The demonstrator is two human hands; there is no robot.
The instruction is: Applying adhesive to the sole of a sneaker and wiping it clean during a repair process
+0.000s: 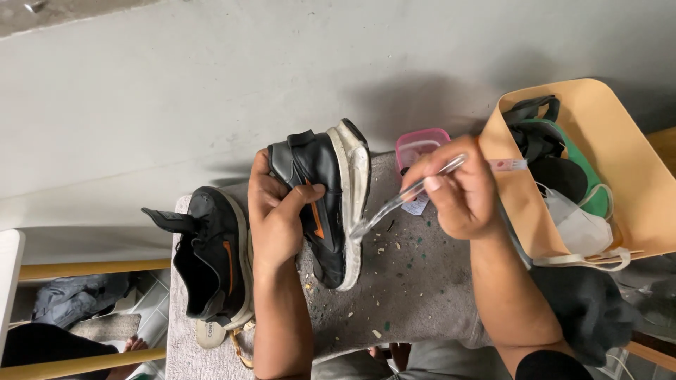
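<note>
Two black shoes with orange side marks sit on a grey cloth-covered surface point(415, 288), and one of them is in work. Left hand point(278, 214) grips the black shoe point(320, 190) from its upper side, thumb across the side panel and fingers wrapped behind the heel, so the shoe is tipped on its side with the white sole point(354, 183) turned toward the other hand (likely held that way to expose the sole edge). Right hand point(458, 193) is closed in a pinch around a clear-handled toothbrush point(408, 195), thumb on top, handle angled down so the brush head touches the sole edge just beyond the left thumb tip. Sole looks dirty, grey scuffs on white; upper is matte black with a strap flap sticking up. Small flecks and crumbs lie on the cloth below the brush head. Second shoe point(211, 260) rests untouched, just outside the left knuckles, sole edge facing up. Pink-lidded container point(420, 144) sits just behind the right fingers; tan bag point(634, 176) with green and black items past the right wrist.
</note>
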